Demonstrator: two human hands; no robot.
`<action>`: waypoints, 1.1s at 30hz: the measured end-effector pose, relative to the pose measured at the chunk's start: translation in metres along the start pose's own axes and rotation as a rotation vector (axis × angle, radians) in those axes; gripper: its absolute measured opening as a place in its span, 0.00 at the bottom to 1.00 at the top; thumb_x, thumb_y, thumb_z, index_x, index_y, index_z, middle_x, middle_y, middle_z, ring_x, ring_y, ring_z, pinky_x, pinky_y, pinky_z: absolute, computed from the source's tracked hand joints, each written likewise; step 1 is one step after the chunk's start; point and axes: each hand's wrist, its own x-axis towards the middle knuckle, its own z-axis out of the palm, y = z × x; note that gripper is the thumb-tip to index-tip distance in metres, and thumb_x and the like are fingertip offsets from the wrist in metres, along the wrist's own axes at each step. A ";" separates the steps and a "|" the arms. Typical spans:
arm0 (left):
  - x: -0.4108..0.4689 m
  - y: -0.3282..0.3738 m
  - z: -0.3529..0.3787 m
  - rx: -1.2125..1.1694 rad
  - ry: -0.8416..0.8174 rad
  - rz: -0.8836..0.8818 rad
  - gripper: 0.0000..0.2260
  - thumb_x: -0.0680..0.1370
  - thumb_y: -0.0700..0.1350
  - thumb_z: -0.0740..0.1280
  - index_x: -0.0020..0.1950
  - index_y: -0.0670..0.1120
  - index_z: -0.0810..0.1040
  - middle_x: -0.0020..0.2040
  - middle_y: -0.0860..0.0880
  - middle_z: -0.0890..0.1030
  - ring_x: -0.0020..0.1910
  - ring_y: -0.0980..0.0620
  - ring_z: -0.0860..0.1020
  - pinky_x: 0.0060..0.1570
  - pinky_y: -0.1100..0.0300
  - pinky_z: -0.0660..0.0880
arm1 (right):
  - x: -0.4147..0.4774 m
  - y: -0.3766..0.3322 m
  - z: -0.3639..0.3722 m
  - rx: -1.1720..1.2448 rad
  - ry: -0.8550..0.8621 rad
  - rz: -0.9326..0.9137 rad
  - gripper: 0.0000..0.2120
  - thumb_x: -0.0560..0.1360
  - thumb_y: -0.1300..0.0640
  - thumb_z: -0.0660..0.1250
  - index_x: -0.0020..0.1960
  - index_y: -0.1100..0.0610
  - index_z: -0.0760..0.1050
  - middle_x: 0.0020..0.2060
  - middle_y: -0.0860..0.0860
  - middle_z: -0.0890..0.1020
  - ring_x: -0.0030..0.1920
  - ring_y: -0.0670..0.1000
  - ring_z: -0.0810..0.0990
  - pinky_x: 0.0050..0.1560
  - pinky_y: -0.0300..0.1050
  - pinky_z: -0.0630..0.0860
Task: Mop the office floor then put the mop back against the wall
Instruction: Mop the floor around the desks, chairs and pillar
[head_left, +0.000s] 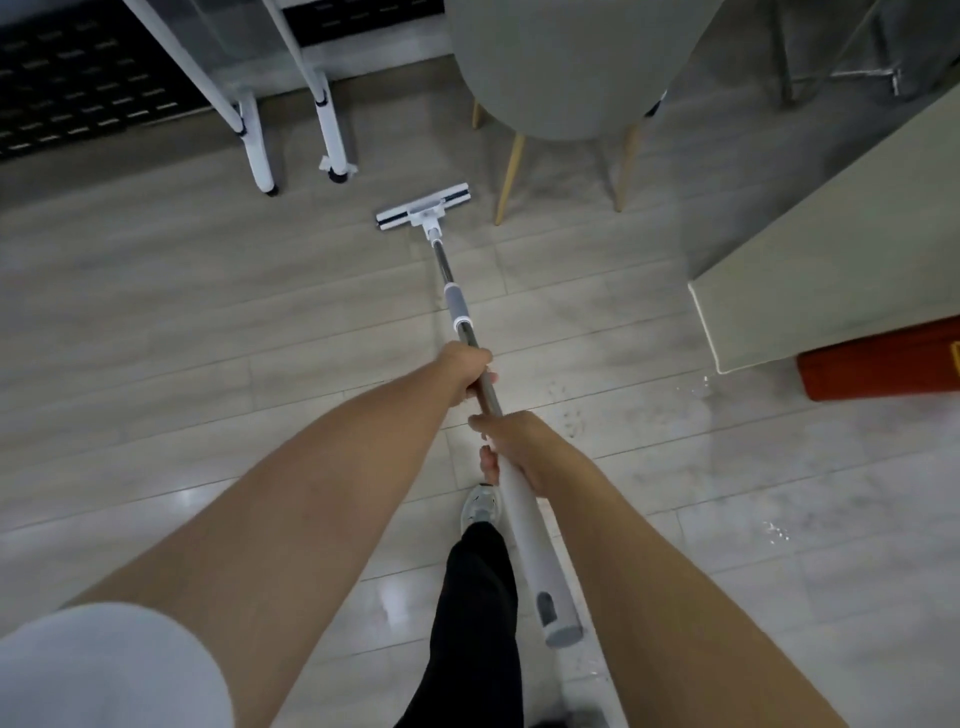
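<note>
The mop (457, 306) slants away from the person, its flat white head (423, 205) lying on the pale plank floor (156, 322), between the white frame legs (332, 140) and the wooden legs of a grey chair (566, 67). The left grip (465, 371) is closed round the metal pole, fingers wrapped under it. The right grip (519, 449) is just behind it, curled round the top of the thick white handle section, thumb underneath. A pale shoe (480, 506) and black trouser leg (478, 597) stand beneath the handle. At the right a pale bench (831, 234) corner overhangs a red object (883, 364); whether it is a container cannot be told. Water droplets (774, 532) glint on the floor nearby.
</note>
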 end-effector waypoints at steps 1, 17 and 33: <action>-0.003 -0.008 0.000 -0.001 -0.020 -0.010 0.09 0.81 0.41 0.66 0.60 0.39 0.74 0.41 0.44 0.81 0.34 0.51 0.82 0.37 0.57 0.79 | -0.003 0.012 -0.001 0.019 0.000 0.009 0.11 0.79 0.54 0.69 0.49 0.62 0.74 0.26 0.53 0.76 0.23 0.49 0.73 0.30 0.42 0.76; -0.124 -0.196 0.098 0.352 0.010 -0.027 0.12 0.83 0.43 0.59 0.64 0.41 0.69 0.45 0.41 0.83 0.40 0.45 0.82 0.31 0.58 0.77 | -0.049 0.231 -0.019 -0.377 0.102 0.052 0.24 0.84 0.41 0.51 0.60 0.61 0.74 0.26 0.55 0.77 0.14 0.50 0.72 0.17 0.31 0.66; -0.319 -0.393 0.217 0.120 -0.093 0.014 0.14 0.79 0.44 0.67 0.64 0.46 0.70 0.52 0.43 0.80 0.47 0.45 0.80 0.46 0.49 0.82 | -0.185 0.476 -0.094 -0.320 0.071 -0.002 0.19 0.83 0.47 0.54 0.47 0.62 0.72 0.26 0.56 0.76 0.32 0.55 0.75 0.56 0.55 0.80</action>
